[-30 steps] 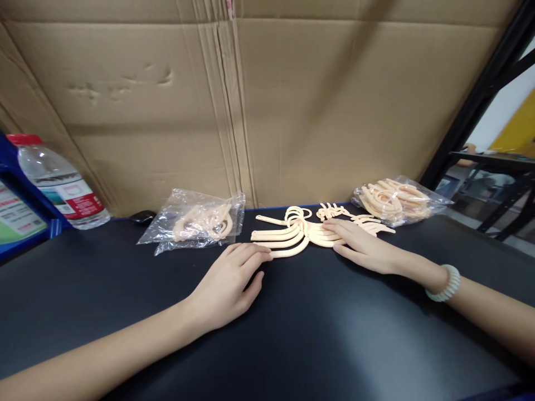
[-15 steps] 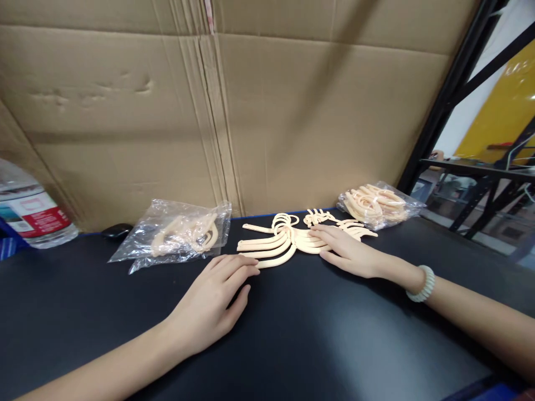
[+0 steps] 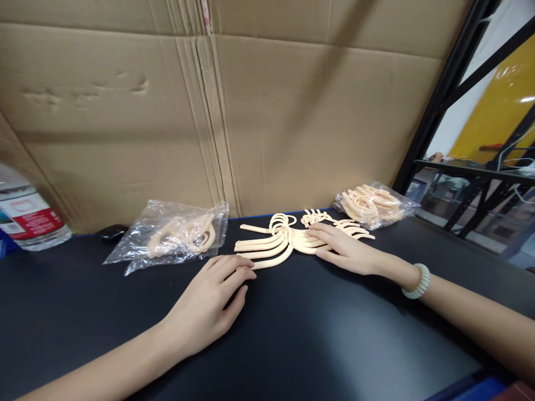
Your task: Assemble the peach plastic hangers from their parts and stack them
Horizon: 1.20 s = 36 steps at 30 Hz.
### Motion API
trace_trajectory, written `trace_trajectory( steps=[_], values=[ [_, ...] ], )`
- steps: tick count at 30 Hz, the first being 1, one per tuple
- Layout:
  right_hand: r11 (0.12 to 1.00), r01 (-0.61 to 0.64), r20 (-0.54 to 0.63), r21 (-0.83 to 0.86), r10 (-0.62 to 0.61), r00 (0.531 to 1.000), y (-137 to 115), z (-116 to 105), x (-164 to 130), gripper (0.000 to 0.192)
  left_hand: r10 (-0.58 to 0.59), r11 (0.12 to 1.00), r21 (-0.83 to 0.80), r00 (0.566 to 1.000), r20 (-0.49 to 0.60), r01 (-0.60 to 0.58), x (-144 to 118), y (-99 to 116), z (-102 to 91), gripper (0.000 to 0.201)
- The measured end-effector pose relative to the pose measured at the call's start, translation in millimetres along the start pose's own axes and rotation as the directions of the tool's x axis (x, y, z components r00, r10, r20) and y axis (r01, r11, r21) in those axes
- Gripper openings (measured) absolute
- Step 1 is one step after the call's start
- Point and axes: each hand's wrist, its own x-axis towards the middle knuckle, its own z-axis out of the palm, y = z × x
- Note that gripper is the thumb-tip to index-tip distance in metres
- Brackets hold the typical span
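Observation:
Several cream clothes hangers (image 3: 271, 253) lie flat on the black table, overlapping, with their curved arms fanned out and their hooks bunched at the back. My left hand (image 3: 215, 295) rests palm down at their left ends, fingertips on the nearest arm and thumb apart. Over the right-hand arms lies my right hand (image 3: 349, 250), flat with its fingers stretched out, hiding part of them. Behind it, a second group of cream hangers (image 3: 351, 225) shows its arms and small hooks. Neither hand grips anything.
A clear bag with cream pieces (image 3: 179, 236) lies left, another packed bag (image 3: 371, 203) at the back right. A labelled plastic bottle (image 3: 31, 214) and a dark object (image 3: 112, 233) stand far left. Cardboard (image 3: 326, 122) walls the back; a black metal rack (image 3: 443, 111) rises right.
The view has shifted slightly, so everything sits a little farther left. Both hands keep their places on the hangers.

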Motion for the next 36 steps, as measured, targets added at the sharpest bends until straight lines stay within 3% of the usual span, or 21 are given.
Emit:
trace_trajectory(
  steps=[6,11,17,27,36],
  values=[
    [1.0,-0.027,-0.116,-0.005,0.026,0.993,5.6,-1.2,3.7,0.033,-0.005,1.0,0.005,1.0,0.016,0.005,0.8,1.0,-1.1,0.022],
    [0.987,-0.157,-0.257,-0.017,0.148,0.955,21.7,-2.2,4.6,0.026,-0.014,1.0,-0.015,0.999,0.047,0.015,-2.0,0.4,-1.1,0.023],
    [0.959,-0.275,-0.312,-0.065,0.242,0.919,41.7,-14.7,7.2,0.026,0.034,0.994,-0.111,0.995,0.097,-0.024,-2.0,-1.0,0.5,0.025],
    [0.9,-0.407,-0.228,-0.153,0.369,0.901,71.9,-25.4,17.3,0.022,0.042,0.989,-0.144,0.994,0.098,-0.028,-1.1,-0.3,-1.3,0.025],
    [0.903,-0.418,-0.105,-0.101,0.408,0.907,81.6,-22.2,40.6,0.012,0.039,0.988,-0.153,0.993,0.107,-0.022,-1.9,0.3,-1.3,0.025]
  ],
)
